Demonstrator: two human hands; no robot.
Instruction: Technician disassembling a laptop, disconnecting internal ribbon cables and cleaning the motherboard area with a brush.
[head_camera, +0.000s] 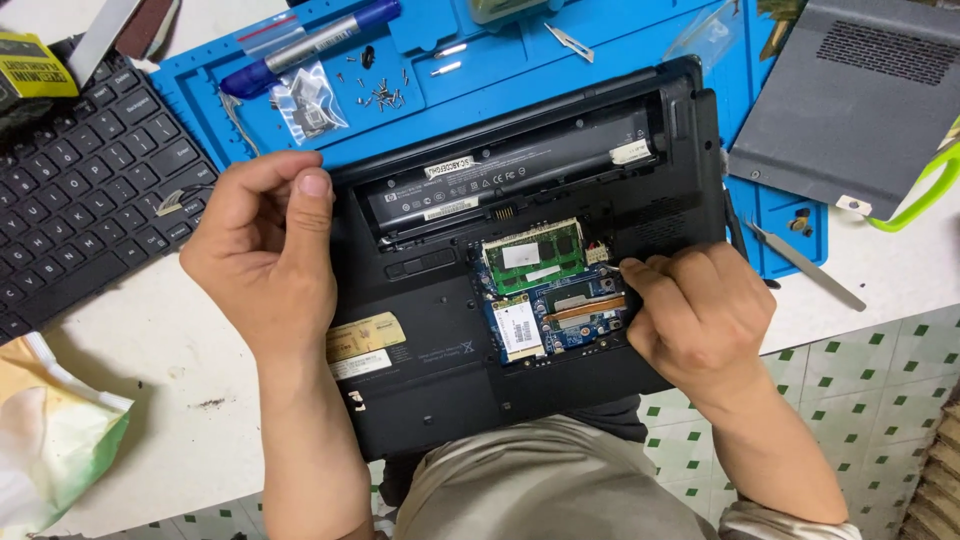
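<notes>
While your left hand (262, 250), loosely curled and empty, steadies the laptop (520, 260), keep your right hand (700, 315) pinching gently beside the memory card (533, 255)

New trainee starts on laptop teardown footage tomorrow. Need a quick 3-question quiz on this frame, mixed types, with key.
1. True or false: the laptop lies bottom side up, with an open bay that shows circuit boards.
2. Multiple choice: the right hand has its fingertips at A) the blue marker pen B) the right edge of the open bay, beside the green memory module C) the loose keyboard.
3. Fill in: the small loose screws lie on a ____ work mat.

Key: 1 true; 2 B; 3 blue.
</notes>
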